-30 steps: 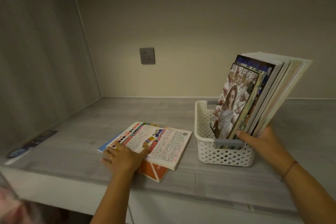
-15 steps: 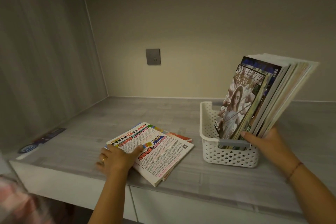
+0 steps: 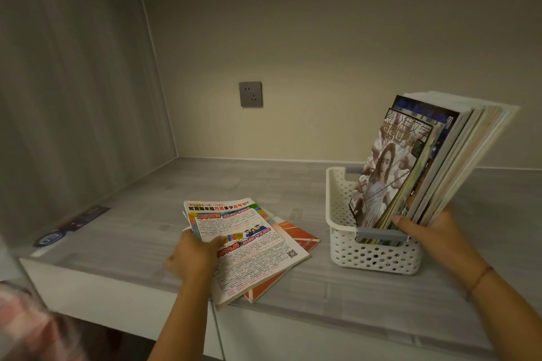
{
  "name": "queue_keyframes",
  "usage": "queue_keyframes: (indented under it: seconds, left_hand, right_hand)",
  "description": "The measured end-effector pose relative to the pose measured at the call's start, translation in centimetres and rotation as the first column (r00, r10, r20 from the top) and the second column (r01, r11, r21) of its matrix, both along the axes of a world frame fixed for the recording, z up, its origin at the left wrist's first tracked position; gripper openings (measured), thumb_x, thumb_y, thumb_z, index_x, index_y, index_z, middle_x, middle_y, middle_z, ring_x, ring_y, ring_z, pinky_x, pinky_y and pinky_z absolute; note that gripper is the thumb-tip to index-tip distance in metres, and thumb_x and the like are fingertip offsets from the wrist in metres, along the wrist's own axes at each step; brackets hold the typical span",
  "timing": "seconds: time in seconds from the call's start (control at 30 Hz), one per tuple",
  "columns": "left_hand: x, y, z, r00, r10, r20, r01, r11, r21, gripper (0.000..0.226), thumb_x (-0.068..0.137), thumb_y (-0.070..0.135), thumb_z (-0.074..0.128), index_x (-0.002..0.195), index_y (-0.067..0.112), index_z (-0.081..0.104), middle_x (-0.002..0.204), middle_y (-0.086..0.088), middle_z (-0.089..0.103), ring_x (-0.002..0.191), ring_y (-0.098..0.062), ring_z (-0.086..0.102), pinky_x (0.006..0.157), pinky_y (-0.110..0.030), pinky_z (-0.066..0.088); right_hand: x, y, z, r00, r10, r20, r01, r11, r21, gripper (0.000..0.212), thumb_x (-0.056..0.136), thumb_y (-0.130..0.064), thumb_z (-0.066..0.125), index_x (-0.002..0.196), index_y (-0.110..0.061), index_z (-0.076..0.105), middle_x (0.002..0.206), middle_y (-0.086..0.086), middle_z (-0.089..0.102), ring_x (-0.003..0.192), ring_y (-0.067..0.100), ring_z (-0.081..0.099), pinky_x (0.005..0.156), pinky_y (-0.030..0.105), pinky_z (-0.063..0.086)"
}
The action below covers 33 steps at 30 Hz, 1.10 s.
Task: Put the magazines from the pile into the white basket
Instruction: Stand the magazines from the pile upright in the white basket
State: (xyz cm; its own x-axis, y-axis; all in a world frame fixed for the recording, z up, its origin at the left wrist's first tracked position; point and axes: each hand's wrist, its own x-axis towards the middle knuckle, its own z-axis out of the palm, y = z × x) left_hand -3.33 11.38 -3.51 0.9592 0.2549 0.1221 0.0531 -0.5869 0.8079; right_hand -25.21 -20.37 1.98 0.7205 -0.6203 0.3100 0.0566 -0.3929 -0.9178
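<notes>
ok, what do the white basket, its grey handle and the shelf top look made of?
White basket: moulded plastic, matte; even rows of holes, rounded rim. Grey handle: likely plastic too, a smooth bar. Shelf top: probably laminate, matte; printed-looking grey grain, though real wood is possible.

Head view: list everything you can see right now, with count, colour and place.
top magazine: one, white with coloured print, on the pile, left of the basket
orange magazine: one, orange, under the top one; others beneath unclear
white basket: one, white, perforated, grey handle, on the shelf at right
standing magazines: several, mixed colours, in the basket, leaning right
wall socket: one, grey, back wall
blue sticker: one, blue, shelf's left edge
shelf: one, grey wood grain
pink fabric: blurred, bottom-left corner
red cord bracelet: one, right wrist
left hand: grips the top magazine's left edge
right hand: holds the standing magazines
</notes>
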Motion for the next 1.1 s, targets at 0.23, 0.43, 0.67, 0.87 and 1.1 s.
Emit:
queue_keyframes:
  seconds: [0.23, 0.43, 0.67, 0.87, 1.1]
  left_hand:
    - [-1.5, -0.6, 0.4, 0.983, 0.050, 0.179, -0.018, 0.985, -0.174, 0.023, 0.091, 0.027, 0.060, 0.101, 0.007, 0.067, 0.091, -0.011, 0.072, 0.066, -0.021, 0.060, 0.051, -0.021, 0.038]
    - [-2.8, -1.0, 1.3, 0.946, 0.141, 0.292, -0.102, 0.984, -0.142, 0.025, 0.096, 0.027, 0.051, 0.108, 0.008, 0.063, 0.098, -0.011, 0.066, 0.075, -0.025, 0.057, 0.064, -0.030, 0.040]
    - [-4.4, -2.9, 4.0, 0.945, -0.208, 0.253, 0.301, 0.857, -0.418, 0.020, 0.100, 0.025, 0.044, 0.117, 0.016, 0.049, 0.092, 0.001, 0.063, 0.073, -0.013, 0.062, 0.056, -0.028, 0.047]
    - [-6.6, -5.3, 9.1, 0.880, -0.159, 0.448, 0.421, 0.696, -0.581, 0.008, 0.098, 0.030, 0.048, 0.098, 0.034, 0.055, 0.098, 0.000, 0.069, 0.086, -0.022, 0.070, 0.074, -0.045, 0.059]
    - [-9.5, -13.3, 15.3, 0.684, -0.192, 0.703, 0.578, 0.731, -0.363, 0.017, 0.103, 0.024, 0.033, 0.111, 0.013, 0.045, 0.076, 0.011, 0.057, 0.057, 0.007, 0.060, 0.049, -0.011, 0.049]
  right_hand:
    - [0.2, -0.2, -0.3, 1.000, -0.010, -0.003, 0.010, 1.000, -0.005, 0.040, 0.078, -0.011, 0.069, 0.116, -0.008, 0.059, 0.096, -0.004, 0.065, 0.090, 0.011, 0.061, 0.089, 0.035, 0.046]
    - [0.1, 0.0, -0.1, 1.000, -0.011, -0.006, 0.012, 1.000, 0.007, 0.033, 0.079, -0.009, 0.069, 0.111, -0.008, 0.061, 0.096, -0.001, 0.066, 0.091, 0.015, 0.062, 0.090, 0.038, 0.047]
    - [0.1, -0.2, -0.4, 1.000, 0.008, 0.022, -0.008, 1.000, 0.010, 0.040, 0.078, -0.008, 0.069, 0.117, -0.007, 0.058, 0.099, -0.002, 0.066, 0.093, 0.009, 0.061, 0.078, 0.023, 0.046]
    - [0.2, -0.3, -0.5, 0.999, 0.017, 0.033, -0.017, 1.000, 0.000, 0.044, 0.078, -0.008, 0.070, 0.119, -0.008, 0.057, 0.099, -0.006, 0.066, 0.093, 0.005, 0.060, 0.074, 0.017, 0.043]
    - [0.1, -0.2, -0.4, 0.999, 0.018, 0.044, -0.018, 1.000, 0.001, 0.040, 0.078, -0.006, 0.069, 0.116, -0.011, 0.058, 0.096, -0.010, 0.064, 0.088, 0.000, 0.059, 0.072, 0.014, 0.043]
